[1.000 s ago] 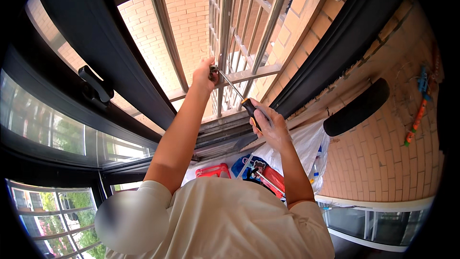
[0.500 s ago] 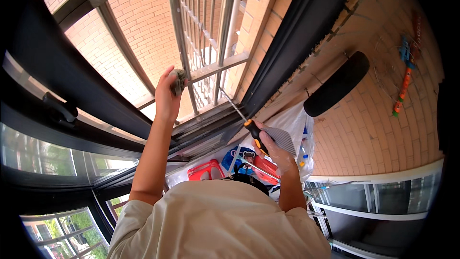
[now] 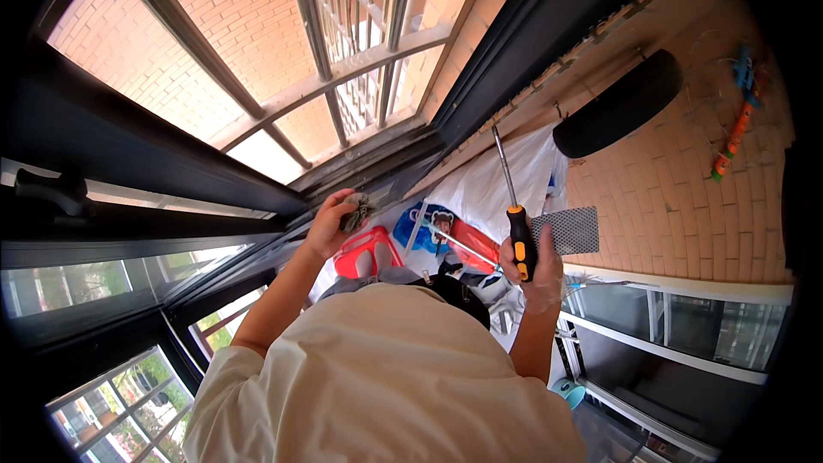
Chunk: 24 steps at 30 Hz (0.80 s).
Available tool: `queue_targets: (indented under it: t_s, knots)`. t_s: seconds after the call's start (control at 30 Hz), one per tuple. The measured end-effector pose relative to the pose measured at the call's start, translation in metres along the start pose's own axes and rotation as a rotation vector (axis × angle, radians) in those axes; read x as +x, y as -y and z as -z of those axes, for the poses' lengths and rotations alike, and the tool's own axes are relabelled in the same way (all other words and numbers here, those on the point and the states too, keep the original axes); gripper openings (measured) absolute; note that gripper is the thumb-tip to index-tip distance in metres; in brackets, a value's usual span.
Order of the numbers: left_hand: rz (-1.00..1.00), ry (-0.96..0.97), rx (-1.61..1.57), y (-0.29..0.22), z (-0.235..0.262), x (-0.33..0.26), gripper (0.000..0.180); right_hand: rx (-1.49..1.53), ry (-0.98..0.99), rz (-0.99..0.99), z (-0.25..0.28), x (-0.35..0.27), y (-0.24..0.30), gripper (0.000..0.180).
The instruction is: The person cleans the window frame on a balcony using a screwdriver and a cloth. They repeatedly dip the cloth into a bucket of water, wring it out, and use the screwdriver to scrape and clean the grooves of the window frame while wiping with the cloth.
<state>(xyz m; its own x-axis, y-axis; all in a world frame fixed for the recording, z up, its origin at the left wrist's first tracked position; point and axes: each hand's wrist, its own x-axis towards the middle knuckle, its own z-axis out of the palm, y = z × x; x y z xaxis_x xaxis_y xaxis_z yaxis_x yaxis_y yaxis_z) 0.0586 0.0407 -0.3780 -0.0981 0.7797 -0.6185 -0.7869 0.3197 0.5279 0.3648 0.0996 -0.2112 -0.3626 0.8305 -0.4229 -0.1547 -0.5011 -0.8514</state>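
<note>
My left hand is closed around a crumpled grey-green rag, held low beside the window sill. In my right hand is a screwdriver with a black and orange handle, its long metal shaft pointing up and away. The same hand also grips a grey mesh-patterned sheet, which sticks out to the right of the handle. Beyond both hands stands the window frame, with metal bars outside it.
A dark window sash with a handle stands at the left. Below are a red stool, a blue bag and white plastic sheeting. A black curved object and an orange stick are at the brick wall.
My left hand with the rag has come down from the bars toward me. My right hand has moved right, and the screwdriver now points more upright, away from the window.
</note>
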Motion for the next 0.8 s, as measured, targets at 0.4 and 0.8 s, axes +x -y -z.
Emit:
queue_targets:
  t_s: [0.4,0.8]
  knots:
    - [0.135,-0.043,0.442,0.021,0.04,-0.024,0.02,-0.179,0.102,-0.145,-0.039,0.03,-0.058,0.041]
    - [-0.321,-0.319,2.502,-0.037,0.01,-0.062,0.061,-0.234,0.18,-0.181,-0.053,0.044,-0.077,0.049]
